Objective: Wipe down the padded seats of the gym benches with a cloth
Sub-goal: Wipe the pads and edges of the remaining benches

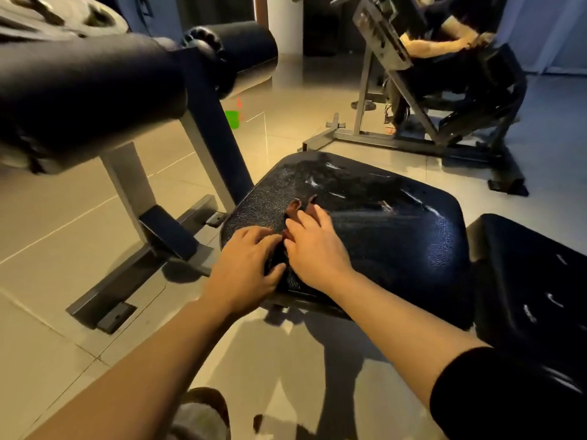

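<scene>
The black padded seat (381,223) of a gym bench lies in the middle of the view, shiny with streaks on its far part. A dark textured cloth (254,208) with small reddish-brown bits is spread over the seat's left end. My left hand (244,262) is at the seat's near left corner, fingers and thumb curled round a fold of the cloth. My right hand (313,246) lies right beside it, fingers straight and spread, pressing down on the cloth.
Black roller pads (89,90) on a grey steel frame (136,198) stand close at the left. The bench's back pad (527,281) is at the right. A person sits on a machine (444,90) at the back right. A green object (232,119) sits on the tiled floor.
</scene>
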A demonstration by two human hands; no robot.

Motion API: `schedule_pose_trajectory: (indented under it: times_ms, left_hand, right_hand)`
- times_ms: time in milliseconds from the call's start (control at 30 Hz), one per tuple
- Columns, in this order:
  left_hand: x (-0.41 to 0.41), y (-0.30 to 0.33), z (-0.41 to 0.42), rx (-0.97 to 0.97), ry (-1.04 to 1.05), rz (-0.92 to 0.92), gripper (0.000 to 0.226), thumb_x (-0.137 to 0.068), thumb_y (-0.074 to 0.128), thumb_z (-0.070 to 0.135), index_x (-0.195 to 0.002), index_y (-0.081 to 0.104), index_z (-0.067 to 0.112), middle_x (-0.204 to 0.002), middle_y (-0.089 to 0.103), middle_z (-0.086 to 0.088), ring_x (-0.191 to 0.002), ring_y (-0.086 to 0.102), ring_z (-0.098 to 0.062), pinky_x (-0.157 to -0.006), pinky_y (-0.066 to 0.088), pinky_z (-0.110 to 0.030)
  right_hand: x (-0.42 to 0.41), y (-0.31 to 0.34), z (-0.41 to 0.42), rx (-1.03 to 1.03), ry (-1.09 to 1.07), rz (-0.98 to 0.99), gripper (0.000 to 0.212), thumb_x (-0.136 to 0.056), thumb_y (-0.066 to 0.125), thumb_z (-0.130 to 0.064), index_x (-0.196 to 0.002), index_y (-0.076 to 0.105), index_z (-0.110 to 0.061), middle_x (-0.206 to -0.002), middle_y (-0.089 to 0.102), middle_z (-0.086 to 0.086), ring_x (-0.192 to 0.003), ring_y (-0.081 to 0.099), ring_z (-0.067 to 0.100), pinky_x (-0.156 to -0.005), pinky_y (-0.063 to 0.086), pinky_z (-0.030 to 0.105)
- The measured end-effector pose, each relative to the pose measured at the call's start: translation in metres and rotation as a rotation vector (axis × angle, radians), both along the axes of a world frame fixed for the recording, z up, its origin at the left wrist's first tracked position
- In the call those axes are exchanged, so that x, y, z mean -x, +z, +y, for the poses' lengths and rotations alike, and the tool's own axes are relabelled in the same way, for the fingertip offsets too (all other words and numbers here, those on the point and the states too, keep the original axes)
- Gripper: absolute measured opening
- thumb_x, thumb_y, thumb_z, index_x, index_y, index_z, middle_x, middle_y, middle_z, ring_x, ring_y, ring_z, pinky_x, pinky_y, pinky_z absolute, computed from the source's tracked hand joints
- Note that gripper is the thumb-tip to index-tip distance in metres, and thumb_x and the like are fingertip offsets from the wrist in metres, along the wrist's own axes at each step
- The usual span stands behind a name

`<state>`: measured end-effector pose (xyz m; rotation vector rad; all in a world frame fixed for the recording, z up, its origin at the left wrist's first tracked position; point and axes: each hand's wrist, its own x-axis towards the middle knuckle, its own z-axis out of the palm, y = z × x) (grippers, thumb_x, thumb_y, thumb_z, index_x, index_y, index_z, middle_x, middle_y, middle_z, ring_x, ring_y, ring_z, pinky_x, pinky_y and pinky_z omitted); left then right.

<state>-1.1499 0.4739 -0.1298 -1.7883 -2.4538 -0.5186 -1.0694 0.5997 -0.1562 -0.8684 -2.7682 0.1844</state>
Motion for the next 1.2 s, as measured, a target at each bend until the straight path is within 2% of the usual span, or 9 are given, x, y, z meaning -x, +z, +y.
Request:
schedule_pose_trajectory:
  times_ms: [167, 267, 400, 533, 733, 833, 933, 1033, 1200]
  left_hand:
    - [-0.019, -0.006, 0.016, -0.098, -0.012, -0.051, 0.037, -0.091, 0.055, 0.028, -0.125, 0.056, 0.014, -0.131, 0.052, -0.002, -0.124, 0.038, -0.019, -0.105, 0.021, -0.022]
    - [-0.026, -0.012, 0.022, -0.083, -0.066, -0.034, 0.048, -0.083, 0.046, 0.033, -0.120, 0.062, 0.008, -0.124, 0.057, -0.009, -0.120, 0.046, -0.028, -0.105, 0.027, -0.029]
    - [-0.022, -0.012, 0.017, -0.026, -0.043, 0.010, 0.058, -0.085, 0.041, 0.045, -0.130, 0.055, 0.012, -0.132, 0.052, -0.006, -0.128, 0.038, -0.025, -0.111, 0.025, -0.034]
    - [-0.007, -0.010, 0.004, 0.079, 0.089, 0.052, 0.058, -0.095, 0.045, 0.051, -0.144, 0.039, 0.021, -0.148, 0.037, 0.001, -0.141, 0.022, -0.020, -0.117, 0.016, -0.045]
    - [0.000, -0.002, -0.006, 0.139, 0.267, -0.053, 0.055, -0.099, 0.043, 0.042, -0.149, 0.028, 0.026, -0.155, 0.027, 0.002, -0.145, 0.014, -0.021, -0.119, 0.006, -0.053]
    - [-0.007, 0.001, -0.003, 0.135, 0.285, -0.079, 0.052, -0.099, 0.045, 0.037, -0.147, 0.031, 0.026, -0.154, 0.029, 0.000, -0.144, 0.017, -0.022, -0.119, 0.007, -0.053]
    - [-0.018, -0.001, 0.004, 0.127, 0.258, -0.078, 0.050, -0.098, 0.045, 0.038, -0.145, 0.033, 0.030, -0.153, 0.028, -0.001, -0.144, 0.015, -0.023, -0.116, 0.006, -0.057]
    - [-0.035, -0.004, 0.012, 0.145, 0.193, -0.064, 0.053, -0.096, 0.047, 0.039, -0.146, 0.033, 0.030, -0.154, 0.025, -0.001, -0.144, 0.011, -0.023, -0.116, 0.006, -0.060]
    - [-0.048, -0.001, 0.013, 0.108, 0.134, -0.107, 0.055, -0.095, 0.049, 0.037, -0.146, 0.033, 0.027, -0.154, 0.024, -0.001, -0.145, 0.008, -0.022, -0.117, 0.006, -0.057]
  right_hand:
    - [-0.023, 0.017, 0.000, 0.141, -0.013, 0.048, 0.043, -0.104, 0.033, -0.037, -0.144, 0.042, -0.026, -0.157, 0.026, -0.008, -0.149, 0.000, 0.021, -0.120, 0.014, 0.039]
    - [-0.047, 0.032, 0.010, 0.116, -0.101, 0.010, 0.042, -0.105, 0.032, -0.036, -0.144, 0.042, -0.027, -0.158, 0.027, -0.007, -0.148, 0.004, 0.017, -0.119, 0.007, 0.033]
    - [-0.069, 0.039, 0.036, 0.090, -0.226, -0.077, 0.041, -0.106, 0.027, -0.026, -0.141, 0.044, -0.017, -0.153, 0.034, 0.002, -0.141, 0.018, 0.019, -0.115, 0.001, 0.031]
    - [-0.039, 0.019, 0.038, 0.087, -0.356, 0.010, 0.041, -0.100, 0.037, -0.030, -0.137, 0.047, -0.015, -0.147, 0.036, 0.008, -0.136, 0.028, 0.026, -0.110, 0.025, 0.040]
    - [0.018, 0.009, -0.026, 0.004, 0.119, -0.065, 0.043, -0.102, 0.032, -0.036, -0.142, 0.043, -0.022, -0.156, 0.029, -0.001, -0.148, 0.005, 0.029, -0.119, 0.018, 0.048]
    - [0.006, 0.017, -0.025, 0.021, 0.146, -0.090, 0.045, -0.104, 0.032, -0.034, -0.147, 0.037, -0.024, -0.158, 0.025, -0.002, -0.149, 0.000, 0.027, -0.121, 0.010, 0.046]
    - [-0.023, 0.029, -0.017, 0.033, 0.096, -0.058, 0.044, -0.106, 0.029, -0.030, -0.150, 0.033, -0.023, -0.159, 0.021, -0.006, -0.147, 0.000, 0.016, -0.118, -0.001, 0.032]
    - [-0.046, 0.031, 0.003, 0.111, -0.045, -0.043, 0.043, -0.105, 0.032, -0.029, -0.147, 0.038, -0.023, -0.157, 0.027, -0.005, -0.143, 0.011, 0.013, -0.115, 0.005, 0.029]
    - [-0.063, 0.018, 0.042, 0.134, -0.278, -0.018, 0.039, -0.099, 0.041, -0.033, -0.135, 0.051, -0.022, -0.147, 0.041, 0.003, -0.137, 0.030, 0.025, -0.112, 0.025, 0.043]
